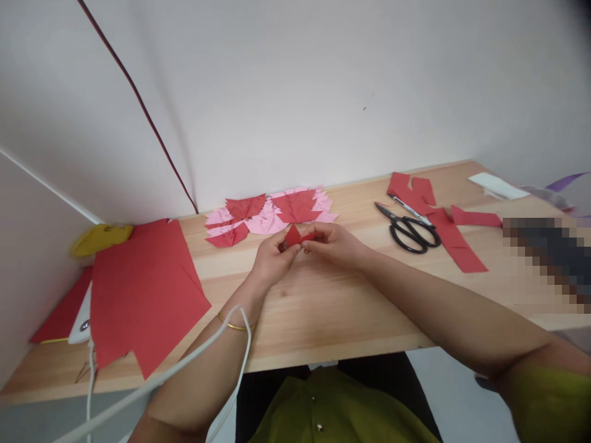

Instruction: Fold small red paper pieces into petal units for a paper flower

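A small folded piece of red paper (293, 235) is pinched between both hands, just above the middle of the table. My left hand (274, 256) grips its left side with thumb and fingers closed. On the other side, my right hand (333, 244) pinches the paper's right part, thumb and forefinger pressed together. The fingers hide some of the folds. Right behind the hands lie several folded pink paper pieces (263, 224) and folded red paper pieces (298, 205), spread in overlapping rows near the wall.
Black-handled scissors (409, 231), a pen (410, 210) and red paper strips (455, 241) lie on the right. Large red sheets (143, 289) cover the table's left, beside a yellow item (102, 239). A white cable (184, 368) crosses in front of my left forearm.
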Tool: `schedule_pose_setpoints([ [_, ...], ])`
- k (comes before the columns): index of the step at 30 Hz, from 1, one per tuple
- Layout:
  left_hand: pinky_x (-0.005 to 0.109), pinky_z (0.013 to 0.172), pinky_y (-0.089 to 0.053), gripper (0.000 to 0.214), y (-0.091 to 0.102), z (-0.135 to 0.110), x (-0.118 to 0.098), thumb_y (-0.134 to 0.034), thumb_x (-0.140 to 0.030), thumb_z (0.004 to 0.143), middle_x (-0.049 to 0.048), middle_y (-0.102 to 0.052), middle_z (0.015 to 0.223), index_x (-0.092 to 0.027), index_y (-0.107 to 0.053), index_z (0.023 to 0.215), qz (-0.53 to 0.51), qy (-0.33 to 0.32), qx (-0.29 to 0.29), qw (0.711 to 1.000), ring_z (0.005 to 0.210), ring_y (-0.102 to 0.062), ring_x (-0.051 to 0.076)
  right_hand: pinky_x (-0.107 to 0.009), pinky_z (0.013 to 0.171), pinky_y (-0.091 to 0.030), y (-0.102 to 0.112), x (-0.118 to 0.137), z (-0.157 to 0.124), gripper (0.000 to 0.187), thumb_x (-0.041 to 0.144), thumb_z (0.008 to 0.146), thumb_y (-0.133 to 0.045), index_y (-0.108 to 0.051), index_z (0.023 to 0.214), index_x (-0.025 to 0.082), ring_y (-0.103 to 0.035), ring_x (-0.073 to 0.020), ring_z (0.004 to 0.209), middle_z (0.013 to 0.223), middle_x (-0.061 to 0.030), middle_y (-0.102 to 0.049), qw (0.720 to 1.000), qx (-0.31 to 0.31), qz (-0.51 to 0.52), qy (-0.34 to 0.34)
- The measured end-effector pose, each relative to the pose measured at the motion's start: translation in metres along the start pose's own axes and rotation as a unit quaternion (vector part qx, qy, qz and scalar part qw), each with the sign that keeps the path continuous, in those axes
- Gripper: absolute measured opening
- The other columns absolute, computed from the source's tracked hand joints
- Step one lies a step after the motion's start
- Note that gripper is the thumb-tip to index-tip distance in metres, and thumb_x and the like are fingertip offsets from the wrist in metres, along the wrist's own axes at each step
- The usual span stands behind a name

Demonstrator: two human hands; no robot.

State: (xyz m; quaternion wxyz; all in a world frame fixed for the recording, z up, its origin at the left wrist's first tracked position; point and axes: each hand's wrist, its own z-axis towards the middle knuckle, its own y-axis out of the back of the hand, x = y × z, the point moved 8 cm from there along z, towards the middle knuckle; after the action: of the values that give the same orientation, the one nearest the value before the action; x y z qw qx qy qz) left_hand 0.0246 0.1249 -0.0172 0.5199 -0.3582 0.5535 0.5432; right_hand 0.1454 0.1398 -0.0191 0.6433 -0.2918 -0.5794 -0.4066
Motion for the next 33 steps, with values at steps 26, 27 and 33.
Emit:
schedule_pose_setpoints([
  [26,0.024,0.068,-0.041,0.014,-0.002,-0.002,-0.005,-0.061,-0.026,0.076,0.0018,-0.065,0.078,-0.015,-0.068,0.082,0.086,-0.002,0.031,0.996,0.072,-0.055,0.015,-0.027,0.064,-0.043,0.0,0.017,-0.004,0.019,0.034,0.081,-0.058,-0.061,0.074,0.017,-0.055,-0.0137,0.067,0.071,-0.0014,-0.06,0.987,-0.01,-0.157,0.034],
  [27,0.024,0.068,-0.041,0.014,-0.002,-0.002,-0.006,-0.061,-0.026,0.076,0.002,-0.065,0.078,-0.015,-0.068,0.082,0.086,-0.004,0.034,0.996,0.072,-0.055,0.015,-0.026,0.064,-0.042,0.0,0.019,-0.005,0.02,0.035,0.082,-0.058,-0.06,0.073,0.017,-0.054,-0.0134,0.066,0.069,-0.0012,-0.059,0.986,-0.009,-0.164,0.036],
  [33,0.026,0.072,-0.042,0.016,-0.005,-0.003,-0.011,-0.061,-0.025,0.075,0.0044,-0.067,0.083,-0.014,-0.068,0.085,0.059,-0.001,0.053,0.997,0.076,-0.056,0.016,-0.025,0.064,-0.045,0.001,0.016,-0.004,0.034,0.045,0.089,-0.047,-0.058,0.072,0.017,-0.056,-0.0124,0.064,0.067,-0.0012,-0.06,0.991,-0.001,-0.128,0.026],
])
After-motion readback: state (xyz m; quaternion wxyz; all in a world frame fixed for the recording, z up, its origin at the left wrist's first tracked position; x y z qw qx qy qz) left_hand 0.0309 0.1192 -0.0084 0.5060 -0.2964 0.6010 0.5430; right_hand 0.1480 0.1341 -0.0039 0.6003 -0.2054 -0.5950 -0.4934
